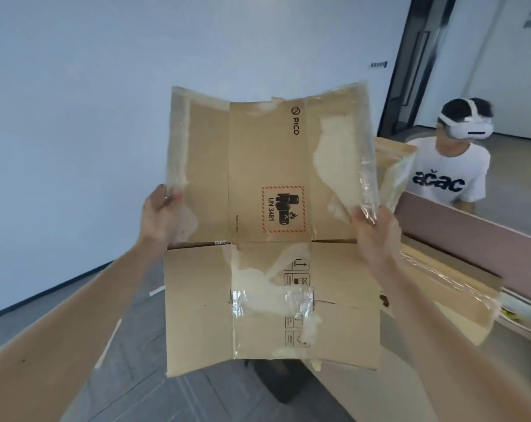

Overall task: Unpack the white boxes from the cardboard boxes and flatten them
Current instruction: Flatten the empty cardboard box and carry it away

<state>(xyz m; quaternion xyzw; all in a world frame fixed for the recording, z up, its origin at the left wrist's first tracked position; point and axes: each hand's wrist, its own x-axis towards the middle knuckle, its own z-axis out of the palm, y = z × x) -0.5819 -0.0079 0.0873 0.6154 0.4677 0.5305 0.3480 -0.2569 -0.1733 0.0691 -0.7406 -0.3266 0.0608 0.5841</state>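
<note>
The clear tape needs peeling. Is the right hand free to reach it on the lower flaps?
Probably not: nothing blocks the tape, but the right hand grips the cardboard box, as does the left hand.

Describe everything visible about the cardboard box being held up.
The cardboard box is brown board, opened out nearly flat and held upright in the air. Creases divide it into panels and flaps. Print shows a PICO logo and a red-bordered UN 3481 battery label, both turned sideways. Its surface bears torn pale patches and clear tape remnants. The left hand grips its left edge, the right hand its right edge.
</note>
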